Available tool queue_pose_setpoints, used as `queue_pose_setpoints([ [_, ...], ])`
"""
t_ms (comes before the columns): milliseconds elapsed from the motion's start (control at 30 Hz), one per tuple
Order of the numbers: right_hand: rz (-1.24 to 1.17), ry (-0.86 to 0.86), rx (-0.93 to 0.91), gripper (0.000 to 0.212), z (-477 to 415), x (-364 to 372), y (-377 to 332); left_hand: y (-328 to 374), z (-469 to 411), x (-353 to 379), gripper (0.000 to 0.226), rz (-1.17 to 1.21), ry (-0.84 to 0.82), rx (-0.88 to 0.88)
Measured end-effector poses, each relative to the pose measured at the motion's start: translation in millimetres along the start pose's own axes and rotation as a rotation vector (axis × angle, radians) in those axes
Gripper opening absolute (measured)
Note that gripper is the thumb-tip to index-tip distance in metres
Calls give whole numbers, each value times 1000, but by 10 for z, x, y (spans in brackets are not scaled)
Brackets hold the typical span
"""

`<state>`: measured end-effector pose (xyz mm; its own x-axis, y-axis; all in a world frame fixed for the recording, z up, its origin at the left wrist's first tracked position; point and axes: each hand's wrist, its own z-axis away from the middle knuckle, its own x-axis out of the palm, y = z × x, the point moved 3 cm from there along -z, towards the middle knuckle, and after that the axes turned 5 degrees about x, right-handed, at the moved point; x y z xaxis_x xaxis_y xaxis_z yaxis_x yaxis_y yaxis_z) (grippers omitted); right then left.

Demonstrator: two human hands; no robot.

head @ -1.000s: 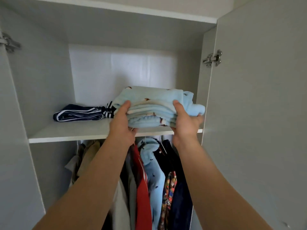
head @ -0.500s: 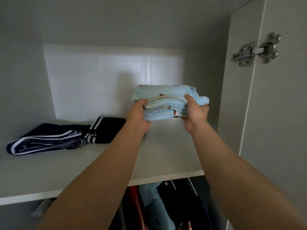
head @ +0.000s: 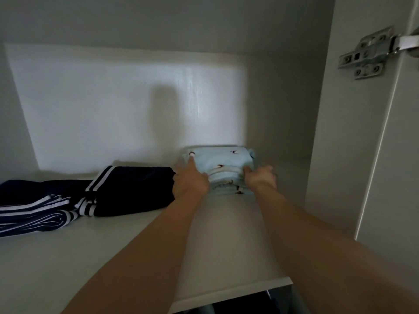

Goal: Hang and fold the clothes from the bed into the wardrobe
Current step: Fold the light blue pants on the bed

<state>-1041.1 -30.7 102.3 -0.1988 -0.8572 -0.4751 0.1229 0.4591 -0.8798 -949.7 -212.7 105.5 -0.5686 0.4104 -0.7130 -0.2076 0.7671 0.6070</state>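
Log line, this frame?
item: folded light-blue printed garment on white shelf | left hand: flat atop | right hand: right edge, blurred

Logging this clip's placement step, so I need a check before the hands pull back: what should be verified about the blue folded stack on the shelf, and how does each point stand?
1. Does the light blue folded garment rest on the shelf: ok.
2. Stack set well back from the shelf's front edge: ok.
3. Stack apart from the navy striped garment: cannot tell, the left hand covers the gap.
4. Grip of the right hand released: cannot tell, it is blurred.
5. Is the left hand off the stack: not ok, one digit lies on top.
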Motion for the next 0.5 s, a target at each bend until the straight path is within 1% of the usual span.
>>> queue_pose_setpoints([
  [67,82,5,-50,69,-39,18,-29,-5,-56,35,54,-74,-4,128],
  [133,118,-2,-67,65,-51,3,-63,20,-57,50,44,-136,-14,188],
  [267,130,-23,-78,56,86,-53,-75,52,63,41,41,-194,-5,213],
  [333,127,-16,-86,54,240,-97,-85,93,136,-38,41,-281,23,207],
  [400,122,13,-155,48,455,-181,-102,199,246,-169,43,-355,31,217],
  [500,80,57,-315,39,912,-378,-99,453,520,-416,39,-366,26,264],
])
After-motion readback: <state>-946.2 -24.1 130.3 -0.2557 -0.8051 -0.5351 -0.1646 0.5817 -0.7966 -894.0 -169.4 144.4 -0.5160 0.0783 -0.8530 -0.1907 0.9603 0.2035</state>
